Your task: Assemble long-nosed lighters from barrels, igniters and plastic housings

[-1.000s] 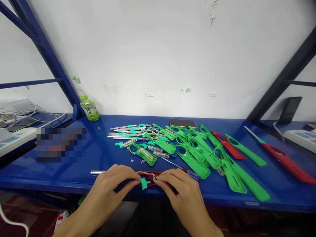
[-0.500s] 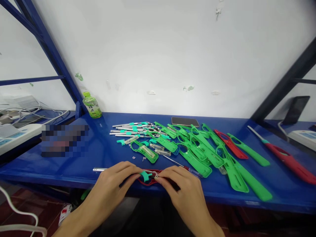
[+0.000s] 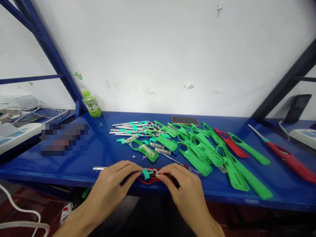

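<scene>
At the table's front edge lies a red lighter shell half (image 3: pixel 153 180), partly covered by both hands. Its metal tube (image 3: pixel 98 168) sticks out past my left hand (image 3: pixel 116 181). Thumb and fingers of that hand are closed in a pinch at the teal trigger (image 3: pixel 146 174) inside the shell. My right hand (image 3: pixel 186 184) pinches the thin white wire (image 3: pixel 153 170) at the shell's right part; its fingertips hide the wire's end. Beyond the hands are green lighter shells (image 3: pixel 170 144), clear fuel tanks (image 3: pixel 163 151) and metal tubes with teal triggers (image 3: pixel 128 132).
A screwdriver (image 3: pixel 195 171) lies right of my right hand, beside the green shells. An assembled red lighter (image 3: pixel 291 161) and a red shell (image 3: pixel 232 144) are farther right. A phone (image 3: pixel 185 120) and a green bottle (image 3: pixel 92 104) stand or lie near the wall.
My right fingertips have shifted slightly at the white wire. The teal trigger sits a little higher and turned slightly. My left hand has hardly moved.
</scene>
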Available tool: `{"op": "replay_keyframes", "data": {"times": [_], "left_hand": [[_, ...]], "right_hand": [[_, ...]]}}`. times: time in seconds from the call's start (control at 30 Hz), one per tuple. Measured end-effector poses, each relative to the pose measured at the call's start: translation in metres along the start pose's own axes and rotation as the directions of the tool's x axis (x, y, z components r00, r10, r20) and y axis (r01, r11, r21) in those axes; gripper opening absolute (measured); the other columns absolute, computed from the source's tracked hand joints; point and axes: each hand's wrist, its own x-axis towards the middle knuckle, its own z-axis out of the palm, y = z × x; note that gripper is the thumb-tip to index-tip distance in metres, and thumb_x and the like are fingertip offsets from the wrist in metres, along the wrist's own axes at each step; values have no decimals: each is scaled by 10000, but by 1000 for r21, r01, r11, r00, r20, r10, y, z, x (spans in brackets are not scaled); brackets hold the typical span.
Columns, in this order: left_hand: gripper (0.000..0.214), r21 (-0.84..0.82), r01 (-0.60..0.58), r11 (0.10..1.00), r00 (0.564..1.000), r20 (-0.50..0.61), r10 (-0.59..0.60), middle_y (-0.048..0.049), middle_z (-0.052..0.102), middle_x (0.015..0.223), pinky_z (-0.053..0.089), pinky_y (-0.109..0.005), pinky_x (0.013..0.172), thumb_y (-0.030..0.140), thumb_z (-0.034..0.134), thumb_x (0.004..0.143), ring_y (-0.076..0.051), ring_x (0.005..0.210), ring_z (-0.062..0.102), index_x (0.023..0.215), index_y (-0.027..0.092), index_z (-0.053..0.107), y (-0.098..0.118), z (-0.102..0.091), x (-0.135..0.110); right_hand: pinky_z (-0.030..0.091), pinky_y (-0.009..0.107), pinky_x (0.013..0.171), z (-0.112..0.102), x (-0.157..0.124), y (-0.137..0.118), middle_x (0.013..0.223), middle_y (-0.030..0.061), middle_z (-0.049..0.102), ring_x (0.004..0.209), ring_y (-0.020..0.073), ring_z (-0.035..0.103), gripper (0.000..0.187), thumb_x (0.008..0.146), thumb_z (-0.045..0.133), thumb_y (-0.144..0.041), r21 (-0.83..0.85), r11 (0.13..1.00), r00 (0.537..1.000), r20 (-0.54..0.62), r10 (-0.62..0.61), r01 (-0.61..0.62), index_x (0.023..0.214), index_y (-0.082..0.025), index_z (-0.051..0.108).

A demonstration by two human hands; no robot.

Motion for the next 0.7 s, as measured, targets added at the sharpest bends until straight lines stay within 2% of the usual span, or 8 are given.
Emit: {"op": "replay_keyframes", "data": {"times": [0.23, 0.5, 0.7], "left_hand": [[112, -6, -71, 997, 997, 18, 71, -16, 787, 967, 559, -268, 812, 198, 680, 1028, -189, 920, 691, 1078, 242, 769, -2, 7, -2], [117, 26, -132, 991, 990, -48, 133, 0, 757, 940, 530, -272, 764, 154, 667, 1037, -171, 858, 645, 1078, 224, 751, -3, 12, -4], [167, 72, -149, 986, 988, -17, 151, -9, 746, 965, 524, -280, 757, 165, 603, 1075, -174, 856, 634, 1138, 218, 749, -3, 13, -2]], "right_hand": [[500, 287, 715, 1, -1, 2, 908, -46, 817, 779, 172, 753, 208, 1086, 615, -401, -14, 999, 999, -19, -37, 37, 977, -283, 746], [503, 259, 766, -2, 0, 3, 929, -76, 817, 819, 149, 747, 100, 1038, 704, -272, 30, 999, 999, 34, -18, 17, 955, -280, 760], [500, 266, 752, -2, -1, 3, 921, -65, 814, 807, 153, 745, 123, 1053, 681, -287, 18, 999, 999, 26, -40, 40, 959, -272, 757]]}}
